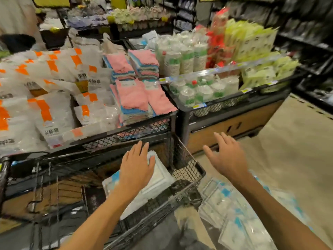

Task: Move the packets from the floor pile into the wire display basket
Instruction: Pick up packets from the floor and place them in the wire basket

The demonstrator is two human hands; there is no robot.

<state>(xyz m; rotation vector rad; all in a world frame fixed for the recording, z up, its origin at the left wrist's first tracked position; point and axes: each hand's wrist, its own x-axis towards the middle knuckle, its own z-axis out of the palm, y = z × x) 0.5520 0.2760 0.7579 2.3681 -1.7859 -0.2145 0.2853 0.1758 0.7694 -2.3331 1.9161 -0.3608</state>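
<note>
Both grips are hanging wide open, holding nothing: left hand is patting a packet flat inside the wire basket, right hand is free beside it.

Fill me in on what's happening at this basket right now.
A person is restocking a low wire display basket in a shop aisle. The left hand lies flat, fingers straight, on a white and blue packet already inside the basket. The right hand is open and holds nothing, out past the basket's right corner. A pile of similar packets is on the floor to the right, not yet moved.
</note>
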